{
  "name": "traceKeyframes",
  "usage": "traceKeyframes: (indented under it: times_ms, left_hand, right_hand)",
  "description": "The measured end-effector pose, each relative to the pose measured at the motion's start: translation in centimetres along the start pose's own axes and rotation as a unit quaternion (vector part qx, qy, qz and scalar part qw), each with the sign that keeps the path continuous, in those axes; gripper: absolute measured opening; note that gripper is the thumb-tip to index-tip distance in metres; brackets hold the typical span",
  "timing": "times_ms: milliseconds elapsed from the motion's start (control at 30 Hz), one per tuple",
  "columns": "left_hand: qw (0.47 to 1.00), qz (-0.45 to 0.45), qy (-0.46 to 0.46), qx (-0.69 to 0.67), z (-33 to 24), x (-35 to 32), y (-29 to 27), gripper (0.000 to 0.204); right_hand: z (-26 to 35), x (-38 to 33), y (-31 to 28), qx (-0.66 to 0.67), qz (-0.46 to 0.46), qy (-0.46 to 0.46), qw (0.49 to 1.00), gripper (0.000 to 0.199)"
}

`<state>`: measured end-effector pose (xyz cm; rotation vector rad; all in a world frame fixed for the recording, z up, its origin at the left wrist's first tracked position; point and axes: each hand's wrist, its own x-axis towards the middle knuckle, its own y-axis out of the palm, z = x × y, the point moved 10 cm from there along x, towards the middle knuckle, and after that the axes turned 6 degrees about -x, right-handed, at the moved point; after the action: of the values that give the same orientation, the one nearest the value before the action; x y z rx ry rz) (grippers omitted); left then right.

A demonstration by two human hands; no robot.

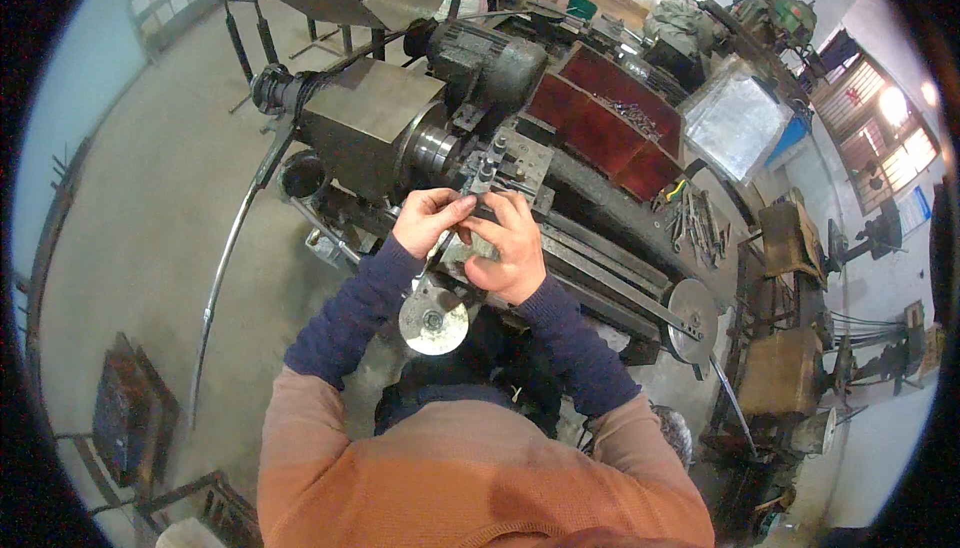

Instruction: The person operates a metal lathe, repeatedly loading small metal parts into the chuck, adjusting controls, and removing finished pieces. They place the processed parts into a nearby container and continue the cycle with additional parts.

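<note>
Before me stands one lathe (385, 118) with one motor (490, 60), one tool post (488, 164) and one pale handwheel (433, 321). Behind lies one dark red tray (565, 113) of small metal pieces (640, 120); the wrenches (698, 223) to the right overlap too much to count. My two forearms reach forward, elbows spread, wrists drawn inward. My left hand (430, 220) and right hand (506, 245) come together at the near side of the tool post, fingers curled, fingertips close; whether they grip something small, I cannot tell.
</note>
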<state>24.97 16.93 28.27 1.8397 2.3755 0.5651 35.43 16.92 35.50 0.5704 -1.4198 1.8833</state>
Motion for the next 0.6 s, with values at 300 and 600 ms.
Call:
traceKeyframes:
  times_ms: [300,600]
  left_hand:
    - [0.961,0.05,0.002,0.273,-2.0,-0.3,-3.6,0.026]
    - [0.65,-0.243,-0.007,0.72,-13.6,-11.9,-24.3,0.029]
  right_hand:
    - [-1.0,3.0,3.6,-0.03,0.109,-0.086,0.99,0.022]
    - [-12.4,6.2,12.4,-0.305,0.316,0.053,0.897,0.022]
